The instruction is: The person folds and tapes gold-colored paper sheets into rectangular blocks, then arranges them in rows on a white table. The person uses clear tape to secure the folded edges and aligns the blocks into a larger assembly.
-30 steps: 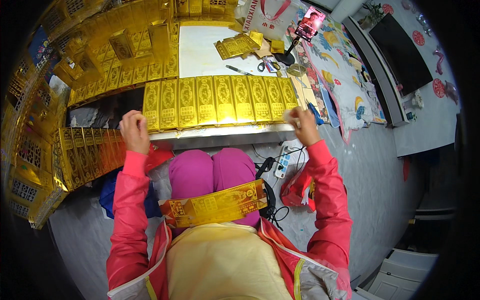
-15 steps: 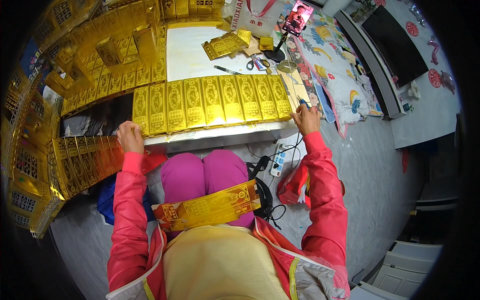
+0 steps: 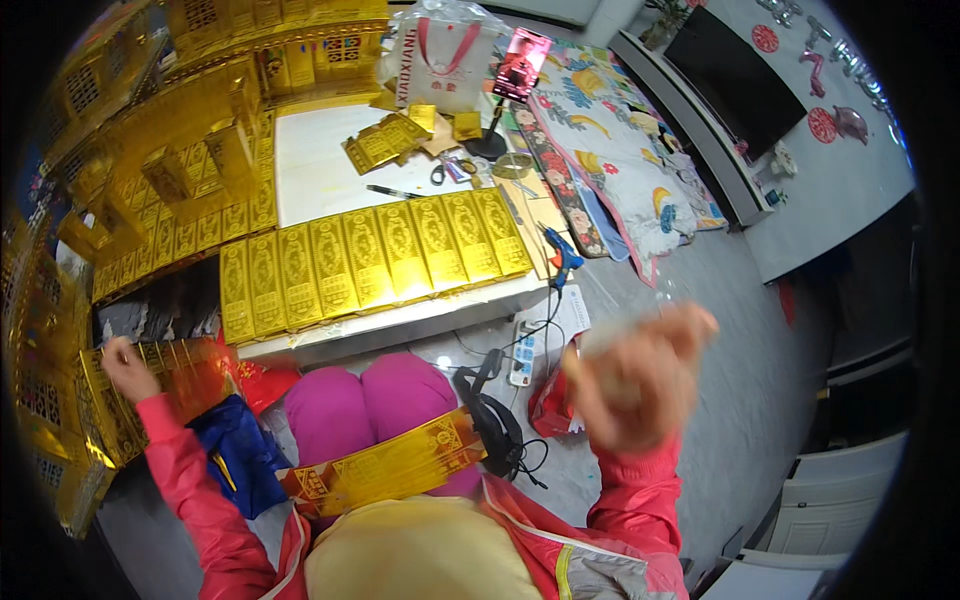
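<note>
My left hand [image 3: 131, 369] is at the left, over the near row of gold folded-card boxes [image 3: 170, 362], its fingers bent together. Whether anything is between them is too small to see. My right hand [image 3: 645, 380] is lifted off the table to the right, smeared by motion, so its fingers do not read clearly. A blue glue gun [image 3: 565, 255] with a cord lies by the table's right corner. Along the table's front edge stands a row of gold printed boxes [image 3: 370, 265], side by side. Across my lap rests a flat gold-and-orange printed card strip [image 3: 390, 465].
A pen [image 3: 392, 191], scissors [image 3: 440, 175] and gold card pieces [image 3: 385, 142] lie on the white tabletop [image 3: 310, 150]. Behind them are a paper bag [image 3: 445, 65] and a phone on a stand [image 3: 521, 63]. A power strip [image 3: 522, 352] and cords are on the floor. Tall gold card structures [image 3: 200, 110] crowd the left.
Both hands have left the ends of the box row. The left went left to the lower row; the right let go of the glue gun and rose nearer. The view has shifted right.
</note>
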`<state>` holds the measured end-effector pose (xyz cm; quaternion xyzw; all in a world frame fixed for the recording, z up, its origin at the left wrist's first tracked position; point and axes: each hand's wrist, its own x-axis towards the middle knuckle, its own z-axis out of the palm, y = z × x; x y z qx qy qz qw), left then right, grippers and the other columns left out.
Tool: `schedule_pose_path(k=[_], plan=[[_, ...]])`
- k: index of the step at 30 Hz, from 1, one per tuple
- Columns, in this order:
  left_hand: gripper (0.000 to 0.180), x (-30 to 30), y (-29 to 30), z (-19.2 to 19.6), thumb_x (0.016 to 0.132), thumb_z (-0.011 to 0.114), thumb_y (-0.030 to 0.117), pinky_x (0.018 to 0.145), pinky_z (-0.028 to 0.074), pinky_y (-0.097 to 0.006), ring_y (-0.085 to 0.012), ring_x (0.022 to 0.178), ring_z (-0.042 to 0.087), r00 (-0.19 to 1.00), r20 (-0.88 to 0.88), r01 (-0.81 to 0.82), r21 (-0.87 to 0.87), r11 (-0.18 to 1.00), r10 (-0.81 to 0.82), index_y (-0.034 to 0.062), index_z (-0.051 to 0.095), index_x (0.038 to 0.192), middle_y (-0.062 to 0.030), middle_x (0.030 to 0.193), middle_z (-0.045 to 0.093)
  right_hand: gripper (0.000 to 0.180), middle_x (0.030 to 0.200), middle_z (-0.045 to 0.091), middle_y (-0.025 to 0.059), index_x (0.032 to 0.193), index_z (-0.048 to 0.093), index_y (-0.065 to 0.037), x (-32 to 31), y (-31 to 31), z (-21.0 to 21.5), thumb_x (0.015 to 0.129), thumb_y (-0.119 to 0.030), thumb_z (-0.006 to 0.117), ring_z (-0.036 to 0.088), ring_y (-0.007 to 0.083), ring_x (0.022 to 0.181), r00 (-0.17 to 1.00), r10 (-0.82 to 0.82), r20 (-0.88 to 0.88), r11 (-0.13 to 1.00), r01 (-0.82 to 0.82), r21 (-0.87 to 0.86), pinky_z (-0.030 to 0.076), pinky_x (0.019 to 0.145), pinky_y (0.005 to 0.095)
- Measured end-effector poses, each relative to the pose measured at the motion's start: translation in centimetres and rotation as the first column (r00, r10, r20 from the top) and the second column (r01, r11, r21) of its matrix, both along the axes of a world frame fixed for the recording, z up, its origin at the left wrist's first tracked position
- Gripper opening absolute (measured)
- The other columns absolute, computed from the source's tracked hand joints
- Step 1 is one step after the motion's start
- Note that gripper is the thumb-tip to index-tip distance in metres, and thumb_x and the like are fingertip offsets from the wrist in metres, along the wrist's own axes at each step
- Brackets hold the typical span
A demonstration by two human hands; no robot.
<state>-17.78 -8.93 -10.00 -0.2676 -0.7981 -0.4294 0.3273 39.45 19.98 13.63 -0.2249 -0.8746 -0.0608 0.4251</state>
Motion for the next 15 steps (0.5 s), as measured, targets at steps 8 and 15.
schedule_pose_path(k=[8,15], plan=[[0.036,-6.3,-4.8,4.7,0.099,0.057,0.031,0.094,0.044,-0.035,-0.0254,0.107,0.057,0.983,-0.057,-0.168,0.064,0.984,0.172,-0.0004,0.062,0.114,-0.0128,0.117,0.059,0.008,0.062,0.043,-0.0068,0.067,0.063,-0.021,-0.5,-6.2,4.8,0.073,-0.019,0.066,0.047,0.0128,0.069,0.891,0.401,-0.211,0.905,-0.350,0.242,0.034,0.076,0.0327],[0.044,-6.6,-4.9,6.1,0.099,0.056,0.039,0.097,0.043,-0.035,-0.0257,0.113,0.056,0.981,-0.048,-0.185,0.055,0.981,0.188,0.0013,0.063,0.120,-0.0127,0.123,0.057,0.005,0.060,0.043,-0.0075,0.065,0.064,-0.023,-0.3,-6.3,5.4,0.070,-0.023,0.065,0.046,0.0076,0.072,0.785,0.589,-0.193,0.807,-0.555,0.203,0.033,0.084,0.0312]])
